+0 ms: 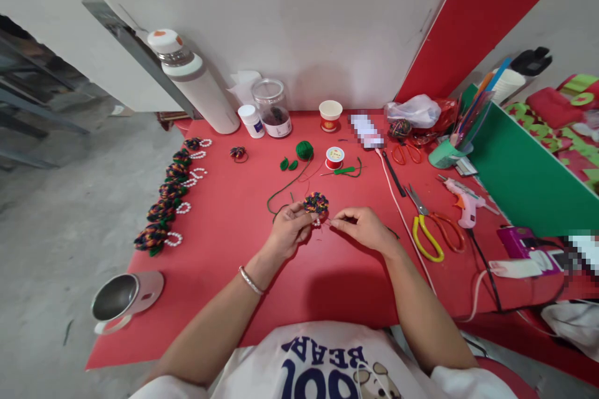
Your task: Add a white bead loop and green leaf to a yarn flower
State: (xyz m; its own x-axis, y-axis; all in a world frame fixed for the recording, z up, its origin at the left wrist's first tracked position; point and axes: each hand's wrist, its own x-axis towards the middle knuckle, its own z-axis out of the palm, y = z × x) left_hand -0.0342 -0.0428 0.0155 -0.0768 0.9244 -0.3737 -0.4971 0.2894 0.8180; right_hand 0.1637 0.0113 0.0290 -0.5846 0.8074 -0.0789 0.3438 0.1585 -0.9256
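My left hand (294, 224) pinches a multicoloured crocheted flower (316, 202) just above the middle of the red table. A few white beads (317, 222) show beneath the flower by my left fingertips. Close by on the right, my right hand (362, 226) is closed in a pinch near a thin reddish thread that leads toward the flower. Whether a needle sits in those fingers is too small to tell. Beyond the hands lie a green yarn ball (304, 150), two green crocheted leaves (289, 164), a red thread spool (334, 158) and a green-handled crochet hook (344, 171).
Several finished flowers with bead loops (161, 210) line the left edge, above a mug (128, 299). A white thermos (196, 84), a clear jar (272, 109) and a paper cup (330, 116) stand behind. Yellow-and-orange-handled scissors (428, 230) and a glue gun (467, 202) lie right.
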